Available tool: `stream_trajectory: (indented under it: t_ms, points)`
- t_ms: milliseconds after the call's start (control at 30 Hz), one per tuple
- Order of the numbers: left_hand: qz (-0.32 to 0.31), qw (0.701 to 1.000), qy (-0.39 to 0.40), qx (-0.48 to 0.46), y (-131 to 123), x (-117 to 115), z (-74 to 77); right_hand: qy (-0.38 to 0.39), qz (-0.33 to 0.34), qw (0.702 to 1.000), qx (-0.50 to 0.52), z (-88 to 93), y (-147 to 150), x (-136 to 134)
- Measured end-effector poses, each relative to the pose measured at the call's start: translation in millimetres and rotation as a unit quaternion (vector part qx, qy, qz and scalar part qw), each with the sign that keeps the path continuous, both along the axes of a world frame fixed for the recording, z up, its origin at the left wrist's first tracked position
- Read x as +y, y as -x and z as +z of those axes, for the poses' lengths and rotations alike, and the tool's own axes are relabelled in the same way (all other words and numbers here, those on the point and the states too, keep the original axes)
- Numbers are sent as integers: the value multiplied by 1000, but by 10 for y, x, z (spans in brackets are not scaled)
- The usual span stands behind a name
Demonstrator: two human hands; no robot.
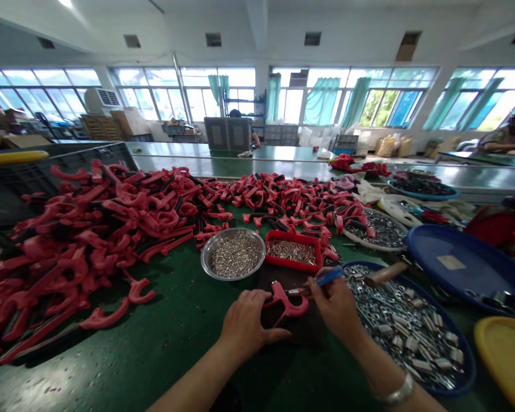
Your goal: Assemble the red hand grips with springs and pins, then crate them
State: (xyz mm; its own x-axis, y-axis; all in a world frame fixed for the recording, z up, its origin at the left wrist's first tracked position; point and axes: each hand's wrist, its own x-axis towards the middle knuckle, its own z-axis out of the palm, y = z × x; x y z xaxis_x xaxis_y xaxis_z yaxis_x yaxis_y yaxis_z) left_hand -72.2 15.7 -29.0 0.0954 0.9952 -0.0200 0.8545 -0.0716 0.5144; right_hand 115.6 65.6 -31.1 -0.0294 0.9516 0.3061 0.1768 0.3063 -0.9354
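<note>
A red plastic handle piece (289, 306) with a curved hook end lies on a dark mat (311, 335) in front of me. My left hand (246, 320) holds it from the left, fingers curled over its side and thumb stretched along the near side. A small metal part (294, 292) with markings sits against the piece. My right hand (337, 306) is closed on a blue-handled tool (329, 276), whose handle slants up to the right. The tool's working end is partly hidden by my fingers. Just beyond are a steel bowl (206, 266) of tiny metal parts and a red tray (289, 265) of small pins.
A large heap of red-and-black handles (124, 212) covers the left and back of the green table (175, 343). At right are a blue basin (470, 366) of metal parts with a wooden-handled tool (384, 274), a blue tray (446, 240) and a yellow basin (506, 349). A person (504, 137) sits far right.
</note>
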Motion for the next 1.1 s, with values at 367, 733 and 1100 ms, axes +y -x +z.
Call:
stream_trajectory:
  t_ms: [367,733,1100]
  points:
    - [7,1000,-2,2,5,5,-37,-105,9,980,-170,-49,90,-47]
    - [2,1000,-3,5,2,6,-53,-195,69,925,-318,51,144,-37]
    - [3,1000,-6,4,5,8,-28,-149,74,898,-408,151,267,-63]
